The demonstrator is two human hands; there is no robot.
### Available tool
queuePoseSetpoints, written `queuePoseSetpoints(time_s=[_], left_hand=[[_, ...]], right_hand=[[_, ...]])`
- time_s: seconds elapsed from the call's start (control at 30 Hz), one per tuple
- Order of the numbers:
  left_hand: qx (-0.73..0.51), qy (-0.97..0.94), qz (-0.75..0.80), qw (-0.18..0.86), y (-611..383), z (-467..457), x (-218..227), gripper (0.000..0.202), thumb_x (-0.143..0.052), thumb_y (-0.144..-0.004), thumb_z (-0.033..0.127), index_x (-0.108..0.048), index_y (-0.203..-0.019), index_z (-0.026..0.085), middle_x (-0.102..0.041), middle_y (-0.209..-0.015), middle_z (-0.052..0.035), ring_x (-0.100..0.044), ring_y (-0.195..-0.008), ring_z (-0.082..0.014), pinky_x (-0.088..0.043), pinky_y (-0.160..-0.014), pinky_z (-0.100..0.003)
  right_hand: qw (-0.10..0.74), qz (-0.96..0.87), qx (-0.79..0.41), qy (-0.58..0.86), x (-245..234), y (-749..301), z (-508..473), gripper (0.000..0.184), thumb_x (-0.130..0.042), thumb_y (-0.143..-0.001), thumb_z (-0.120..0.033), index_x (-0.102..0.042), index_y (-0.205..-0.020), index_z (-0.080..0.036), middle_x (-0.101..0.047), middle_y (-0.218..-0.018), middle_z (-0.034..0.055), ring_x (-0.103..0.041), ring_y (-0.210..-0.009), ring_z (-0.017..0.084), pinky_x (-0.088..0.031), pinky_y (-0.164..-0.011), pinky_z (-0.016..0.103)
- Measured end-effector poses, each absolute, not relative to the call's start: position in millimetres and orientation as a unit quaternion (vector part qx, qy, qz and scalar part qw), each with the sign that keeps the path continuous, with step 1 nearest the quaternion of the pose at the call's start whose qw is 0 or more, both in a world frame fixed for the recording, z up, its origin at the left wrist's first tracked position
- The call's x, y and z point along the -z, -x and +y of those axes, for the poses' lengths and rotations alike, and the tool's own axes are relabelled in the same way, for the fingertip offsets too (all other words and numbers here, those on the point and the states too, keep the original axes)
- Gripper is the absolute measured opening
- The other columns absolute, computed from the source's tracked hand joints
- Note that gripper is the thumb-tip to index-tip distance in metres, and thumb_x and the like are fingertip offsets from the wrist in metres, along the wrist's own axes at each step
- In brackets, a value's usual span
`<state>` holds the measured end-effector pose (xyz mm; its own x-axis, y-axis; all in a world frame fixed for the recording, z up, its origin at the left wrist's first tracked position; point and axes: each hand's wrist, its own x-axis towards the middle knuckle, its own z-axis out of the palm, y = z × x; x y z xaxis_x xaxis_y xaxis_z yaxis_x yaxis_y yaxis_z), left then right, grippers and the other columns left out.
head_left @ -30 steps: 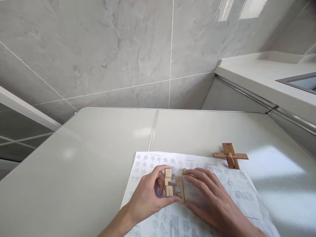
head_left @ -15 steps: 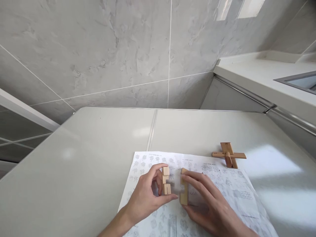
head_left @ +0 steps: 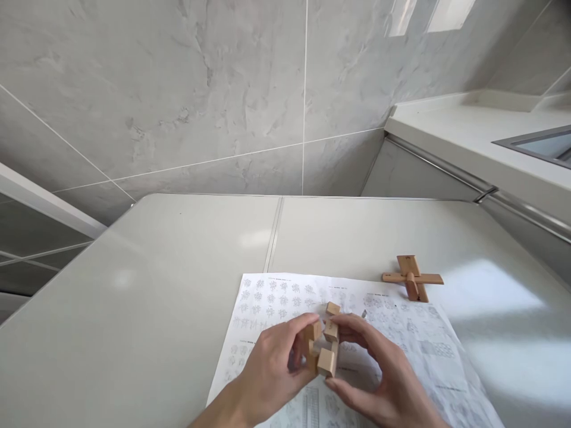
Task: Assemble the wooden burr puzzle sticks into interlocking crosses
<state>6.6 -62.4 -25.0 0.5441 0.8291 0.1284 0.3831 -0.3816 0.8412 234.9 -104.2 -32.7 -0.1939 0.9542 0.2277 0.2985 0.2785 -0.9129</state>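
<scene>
My left hand (head_left: pixel 272 371) pinches a notched wooden puzzle piece (head_left: pixel 311 343) between thumb and fingers. My right hand (head_left: pixel 383 380) holds a second notched wooden piece (head_left: pixel 329 342) upright. The two pieces are pressed together just above a printed instruction sheet (head_left: pixel 401 333) lying on the pale table (head_left: pixel 178 267). Part of each piece is hidden by my fingers.
An assembled wooden cross puzzle (head_left: pixel 413 278) rests on the table beyond the sheet's far right corner. A grey tiled wall rises behind the table. A white counter (head_left: pixel 468 142) with a sink edge runs along the right.
The two wooden pieces, held a little apart on the sheet before, have been lifted, tilted and brought together. Both hands moved closer to each other and slightly toward me.
</scene>
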Motion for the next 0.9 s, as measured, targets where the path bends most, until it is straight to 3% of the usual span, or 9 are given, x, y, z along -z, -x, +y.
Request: queuePoseSetpoints(time_s=[0.23, 0.37, 0.5, 0.67, 0.77, 0.9], left_hand=[[-0.303, -0.867, 0.320, 0.233, -9, -66, 25, 0.037, -0.059, -0.111, 0.026, -0.047, -0.146, 0.023, -0.069, -0.081, 0.0024, -0.060, -0.061, -0.0147, -0.051, -0.058, -0.025], [-0.314, -0.883, 0.281, 0.208, -11, -64, 27, 0.040, -0.055, -0.111, 0.021, -0.044, -0.150, 0.020, -0.071, -0.079, 0.0017, -0.060, -0.057, -0.0155, -0.054, -0.063, -0.029], [-0.311, -0.888, 0.253, 0.224, -12, -65, 32, 0.045, -0.053, -0.114, 0.024, -0.038, -0.156, 0.020, -0.078, -0.090, -0.0041, -0.064, -0.058, -0.0168, -0.055, -0.064, -0.032], [-0.298, -0.859, 0.287, 0.302, -13, -72, 34, 0.053, -0.061, -0.112, 0.044, -0.038, -0.157, 0.030, -0.078, -0.093, -0.0038, -0.070, -0.070, -0.0202, -0.058, -0.072, -0.034], [-0.296, -0.760, 0.350, 0.460, -17, -75, 26, 0.058, -0.082, -0.099, 0.041, -0.050, -0.147, 0.038, -0.077, -0.099, -0.0001, -0.072, -0.076, -0.0179, -0.057, -0.075, -0.031], [-0.279, -0.595, 0.372, 0.656, -20, -71, 12, 0.070, -0.102, -0.075, 0.034, -0.063, -0.133, 0.033, -0.072, -0.105, -0.0011, -0.068, -0.085, -0.0180, -0.055, -0.073, -0.027]], right_hand=[[0.477, -0.621, -0.422, 0.457, 39, -226, -110, 0.071, -0.087, -0.091, -0.027, -0.045, -0.148, -0.035, -0.078, -0.121, 0.0064, -0.082, -0.110, 0.029, -0.071, -0.097, 0.041], [0.470, -0.616, -0.445, 0.449, 38, -225, -110, 0.068, -0.087, -0.092, -0.026, -0.046, -0.146, -0.036, -0.077, -0.123, 0.0062, -0.083, -0.104, 0.027, -0.071, -0.096, 0.040], [0.469, -0.612, -0.458, 0.442, 37, -223, -111, 0.062, -0.087, -0.093, -0.029, -0.049, -0.141, -0.034, -0.078, -0.113, 0.0037, -0.083, -0.096, 0.025, -0.072, -0.092, 0.038], [0.472, -0.615, -0.446, 0.447, 37, -224, -109, 0.055, -0.088, -0.093, -0.045, -0.054, -0.134, -0.032, -0.081, -0.105, 0.0032, -0.083, -0.097, 0.026, -0.071, -0.087, 0.034], [0.469, -0.626, -0.429, 0.452, 33, -227, -105, 0.039, -0.079, -0.099, -0.055, -0.063, -0.127, -0.032, -0.082, -0.097, 0.0014, -0.082, -0.086, 0.023, -0.069, -0.079, 0.030], [0.444, -0.645, -0.443, 0.436, 27, -231, -99, 0.023, -0.054, -0.115, -0.044, -0.070, -0.118, -0.028, -0.081, -0.101, 0.0057, -0.079, -0.084, 0.022, -0.065, -0.075, 0.030]])
